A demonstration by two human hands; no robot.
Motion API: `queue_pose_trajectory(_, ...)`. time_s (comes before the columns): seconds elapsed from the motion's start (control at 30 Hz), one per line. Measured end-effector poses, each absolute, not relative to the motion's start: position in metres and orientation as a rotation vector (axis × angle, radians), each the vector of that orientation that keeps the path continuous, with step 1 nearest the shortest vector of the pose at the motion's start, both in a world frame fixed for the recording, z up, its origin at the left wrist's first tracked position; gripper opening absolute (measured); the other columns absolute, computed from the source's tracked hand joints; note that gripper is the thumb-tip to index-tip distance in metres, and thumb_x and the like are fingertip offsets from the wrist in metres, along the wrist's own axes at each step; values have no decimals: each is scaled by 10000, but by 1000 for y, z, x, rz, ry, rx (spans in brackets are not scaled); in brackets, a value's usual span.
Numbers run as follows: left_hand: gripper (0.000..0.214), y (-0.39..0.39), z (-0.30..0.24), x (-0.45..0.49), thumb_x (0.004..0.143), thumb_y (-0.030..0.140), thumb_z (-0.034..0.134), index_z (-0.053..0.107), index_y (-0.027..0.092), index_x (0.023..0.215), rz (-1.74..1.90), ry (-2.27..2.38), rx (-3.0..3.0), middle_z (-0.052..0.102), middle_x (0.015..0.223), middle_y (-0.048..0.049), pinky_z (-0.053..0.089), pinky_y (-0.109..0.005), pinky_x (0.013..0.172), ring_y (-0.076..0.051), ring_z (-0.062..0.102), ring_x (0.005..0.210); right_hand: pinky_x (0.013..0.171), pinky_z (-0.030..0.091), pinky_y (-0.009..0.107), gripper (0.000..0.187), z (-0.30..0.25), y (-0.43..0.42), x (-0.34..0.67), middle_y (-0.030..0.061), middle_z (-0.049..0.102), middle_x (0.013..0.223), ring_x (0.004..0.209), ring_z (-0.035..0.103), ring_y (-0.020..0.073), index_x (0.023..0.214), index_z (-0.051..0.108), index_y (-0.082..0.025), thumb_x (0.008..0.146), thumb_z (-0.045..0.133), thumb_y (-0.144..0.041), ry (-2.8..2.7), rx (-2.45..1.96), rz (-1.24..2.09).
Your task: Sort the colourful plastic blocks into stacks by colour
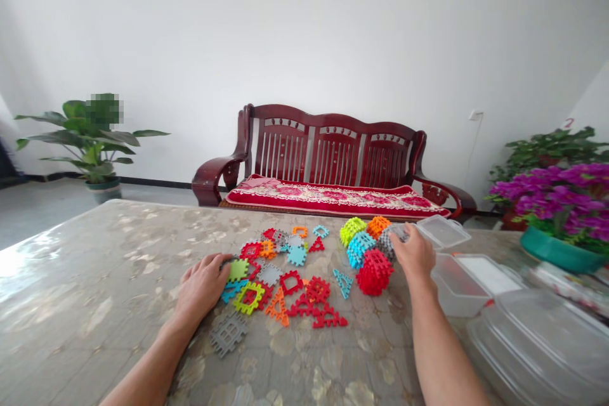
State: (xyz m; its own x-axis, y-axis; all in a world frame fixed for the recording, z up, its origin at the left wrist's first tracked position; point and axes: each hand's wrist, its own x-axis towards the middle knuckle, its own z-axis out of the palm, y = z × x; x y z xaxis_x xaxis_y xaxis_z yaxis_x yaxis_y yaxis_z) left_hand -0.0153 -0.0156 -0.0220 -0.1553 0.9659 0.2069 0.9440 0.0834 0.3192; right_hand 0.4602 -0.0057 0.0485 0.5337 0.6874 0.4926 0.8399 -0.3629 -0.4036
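Lying across the middle of the glossy, floral-patterned table [143, 266] are many flat, notched plastic pieces, among them a grey lattice square [229, 333], a yellow-green open square frame [249, 298] and an orange triangular frame [278, 307]; to their right cluster rounded, built-up plastic solids, lime-green [352, 231], light-blue [360, 250], red [374, 274], orange [379, 227] and grey; by my judgement, five shapes are assembled and a good share of pieces remains flat.

Resting palm down at the pile's left edge, the left hand [204, 279] reaches beside a flat green square [238, 270]; its fingertips are hidden, so whether it grips is unclear; the right hand [415, 252], forearm rising from the lower right, bends thumb and fingers against the grey solid [387, 241], how firmly I cannot tell; just beyond sits a clear plastic box [459, 288].
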Motion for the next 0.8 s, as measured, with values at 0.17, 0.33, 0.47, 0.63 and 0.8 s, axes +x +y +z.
queue_pose_trajectory(0.17,450,-16,-22,-15,943,382,309,649,292,1224,584,2259,2011,626,1345,-55,370,-467,1095,-275,557,1265,904,467,466,580,48,-5,459,151,692,1200,1075,630,349,1310,613,-189,854,533,-537,-1218,-2143,-273)
queue_pose_trajectory(0.33,449,-17,-20,-14,947,371,303,640,280,1229,577,2261,2017,620,1350,-64,369,-467,1091,-276,546,1276,950,455,439,500,55,-4,450,136,702,1195,1071,625,320,1243,660,-158,863,493,-437,-1213,-1925,-358)
queue_pose_trajectory(0.47,444,-20,-16,-11,946,357,308,640,273,1230,564,2272,2010,625,1340,-64,376,-459,1083,-275,560,1255,982,455,411,427,66,-3,417,125,726,1131,1054,630,287,1132,705,-149,865,474,-389,-1317,-1624,-393)
queue_pose_trajectory(0.63,424,-21,-15,-9,943,345,337,648,284,1224,590,2292,1986,629,1337,-58,372,-443,1080,-265,577,1223,974,470,403,313,58,-13,336,97,741,1063,1011,643,250,1070,724,-206,907,484,-322,-1706,-1312,-177)
queue_pose_trajectory(0.8,402,-22,-14,-9,945,380,379,652,294,1229,586,2273,1990,627,1335,-60,358,-442,1085,-266,562,1236,1029,454,406,331,21,-30,271,70,711,1184,1116,611,245,1180,693,-220,870,576,-211,-2167,-1219,102)
